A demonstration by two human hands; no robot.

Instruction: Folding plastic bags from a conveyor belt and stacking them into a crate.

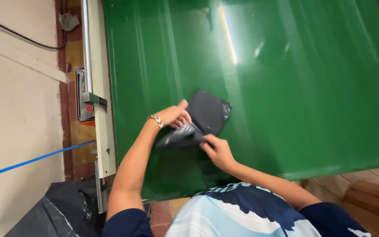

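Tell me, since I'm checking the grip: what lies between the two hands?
In the head view, the crinkled open end of the dark bag lies between the left hand and right hand.

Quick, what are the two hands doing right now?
Left hand: closed, gripping the dark plastic bag near its top edge.
Right hand: closed, pinching the bag's shiny folded flap.

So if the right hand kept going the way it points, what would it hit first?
The right hand points up-left at the grey flap it already pinches; just beyond is the left hand, though depth is unclear.
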